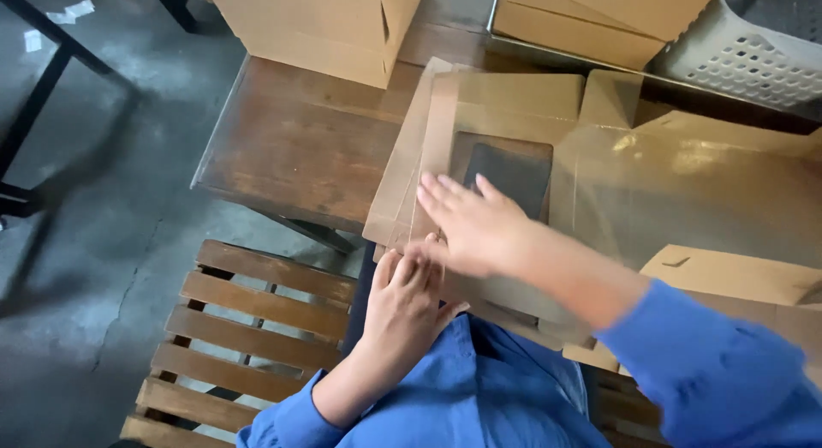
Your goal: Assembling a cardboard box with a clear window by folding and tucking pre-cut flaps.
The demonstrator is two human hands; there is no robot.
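Note:
A flat brown cardboard box blank [505,101] with a dark rectangular window lies on the wooden table, its near edge hanging over toward my lap. My right hand [469,221] rests flat on the blank's left part with fingers spread, just left of the window. My left hand [404,298] grips the blank's near left edge, fingers curled on it. A clear plastic sheet [685,191] lies over the right part of the blank. Both arms wear blue sleeves.
Closed cardboard boxes [325,24] stand at the table's [291,148] far edge, with more [599,15] at the back right beside a grey perforated plastic basket [753,58]. Another folded cardboard piece [736,272] lies at the right. A slatted wooden bench [257,319] is below, concrete floor at left.

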